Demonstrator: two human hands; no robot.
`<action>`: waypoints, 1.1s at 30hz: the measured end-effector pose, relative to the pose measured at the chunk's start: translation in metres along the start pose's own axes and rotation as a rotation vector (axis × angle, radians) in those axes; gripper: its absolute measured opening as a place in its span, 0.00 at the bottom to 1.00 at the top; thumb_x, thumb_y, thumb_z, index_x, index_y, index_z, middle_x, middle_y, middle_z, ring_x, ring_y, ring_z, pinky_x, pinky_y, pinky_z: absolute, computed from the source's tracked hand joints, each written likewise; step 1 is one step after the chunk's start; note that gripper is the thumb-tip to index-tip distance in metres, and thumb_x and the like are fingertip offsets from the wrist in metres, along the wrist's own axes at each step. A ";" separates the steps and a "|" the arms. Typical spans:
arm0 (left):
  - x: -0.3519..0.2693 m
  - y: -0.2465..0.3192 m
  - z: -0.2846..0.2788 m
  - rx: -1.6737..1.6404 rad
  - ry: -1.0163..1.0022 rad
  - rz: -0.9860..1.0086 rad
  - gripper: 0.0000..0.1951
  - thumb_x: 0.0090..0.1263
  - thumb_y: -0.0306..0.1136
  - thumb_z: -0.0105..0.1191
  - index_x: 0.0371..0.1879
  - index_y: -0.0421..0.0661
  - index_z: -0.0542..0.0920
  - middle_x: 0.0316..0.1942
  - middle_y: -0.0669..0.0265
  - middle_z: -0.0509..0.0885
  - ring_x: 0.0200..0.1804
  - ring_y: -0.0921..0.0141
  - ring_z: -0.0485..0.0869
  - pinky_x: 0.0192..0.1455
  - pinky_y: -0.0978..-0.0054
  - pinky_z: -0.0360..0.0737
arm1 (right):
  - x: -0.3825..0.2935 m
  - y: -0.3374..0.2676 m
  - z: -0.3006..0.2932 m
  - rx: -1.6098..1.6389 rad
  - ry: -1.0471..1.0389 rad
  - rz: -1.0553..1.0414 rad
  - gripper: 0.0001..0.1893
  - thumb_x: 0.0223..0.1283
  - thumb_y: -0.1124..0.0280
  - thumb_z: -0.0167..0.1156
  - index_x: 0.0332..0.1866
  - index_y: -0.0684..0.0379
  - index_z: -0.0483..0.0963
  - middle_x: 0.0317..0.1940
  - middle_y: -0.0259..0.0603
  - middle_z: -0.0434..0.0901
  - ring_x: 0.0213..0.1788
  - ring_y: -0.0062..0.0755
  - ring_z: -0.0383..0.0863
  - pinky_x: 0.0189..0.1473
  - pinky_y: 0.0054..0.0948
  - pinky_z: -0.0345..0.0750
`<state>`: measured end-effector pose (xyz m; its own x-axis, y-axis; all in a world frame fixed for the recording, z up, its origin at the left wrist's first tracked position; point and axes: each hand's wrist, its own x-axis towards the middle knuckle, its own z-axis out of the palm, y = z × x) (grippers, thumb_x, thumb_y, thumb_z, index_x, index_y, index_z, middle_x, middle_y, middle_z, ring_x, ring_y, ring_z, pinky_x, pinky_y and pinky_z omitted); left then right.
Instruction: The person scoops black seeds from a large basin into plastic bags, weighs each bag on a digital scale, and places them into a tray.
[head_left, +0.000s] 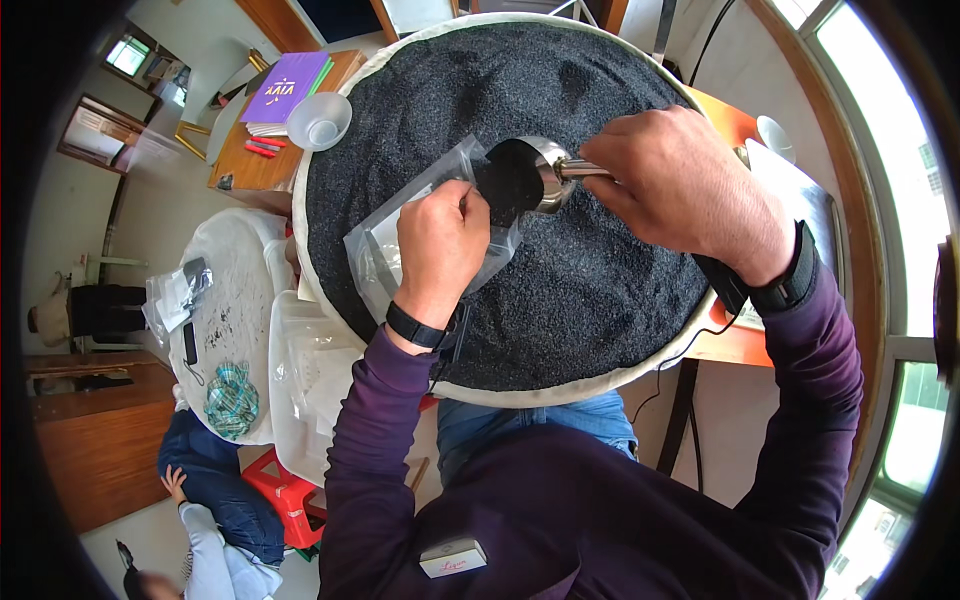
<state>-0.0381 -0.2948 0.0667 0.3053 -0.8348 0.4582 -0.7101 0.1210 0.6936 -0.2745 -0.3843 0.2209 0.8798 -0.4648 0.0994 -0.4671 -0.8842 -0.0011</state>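
My left hand (442, 236) pinches the edge of a clear plastic zip bag (375, 259), which lies slanted over a broad bed of black granules (585, 322). In my right hand (667, 180) is the handle of a shiny metal scoop (555, 180). A heap of the same dark granules fills the scoop, whose front edge is at the bag's mouth. Whether its lip is inside the bag is hard to tell. Pale cloth (480, 394) lines the rim of the large round container under both hands. A pale sheet shows through the bag.
Left of the container are a translucent bowl (320, 122), purple booklets (285, 86), red pens (262, 146) and a plastic bin (300, 390) of clear bags. A seated person (217, 495) is beside a white-covered round surface (225, 300). A black cable (667, 360) hangs at right.
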 end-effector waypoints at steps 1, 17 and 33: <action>0.000 0.001 -0.001 0.007 0.011 0.014 0.05 0.72 0.24 0.63 0.34 0.37 0.90 0.24 0.45 0.86 0.29 0.46 0.90 0.30 0.55 0.82 | -0.002 -0.001 0.002 0.021 0.035 -0.009 0.07 0.72 0.71 0.71 0.40 0.63 0.89 0.30 0.50 0.88 0.37 0.50 0.94 0.43 0.45 0.89; 0.000 0.033 -0.024 0.123 0.103 0.146 0.04 0.73 0.23 0.64 0.33 0.39 0.88 0.25 0.47 0.86 0.29 0.45 0.89 0.29 0.53 0.80 | 0.012 -0.026 -0.026 -0.090 -0.026 -0.049 0.06 0.65 0.72 0.70 0.37 0.63 0.89 0.28 0.53 0.88 0.36 0.56 0.93 0.43 0.50 0.87; 0.010 0.008 -0.026 -0.002 0.185 -0.021 0.06 0.74 0.23 0.63 0.34 0.36 0.90 0.20 0.50 0.83 0.21 0.56 0.88 0.26 0.62 0.77 | 0.005 0.123 0.058 0.069 0.280 0.219 0.13 0.76 0.64 0.66 0.48 0.63 0.89 0.33 0.56 0.87 0.36 0.60 0.89 0.43 0.52 0.83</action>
<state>-0.0243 -0.2876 0.0915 0.4316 -0.7244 0.5375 -0.7011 0.1056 0.7052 -0.3223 -0.4985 0.1639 0.6965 -0.6217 0.3584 -0.6266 -0.7703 -0.1186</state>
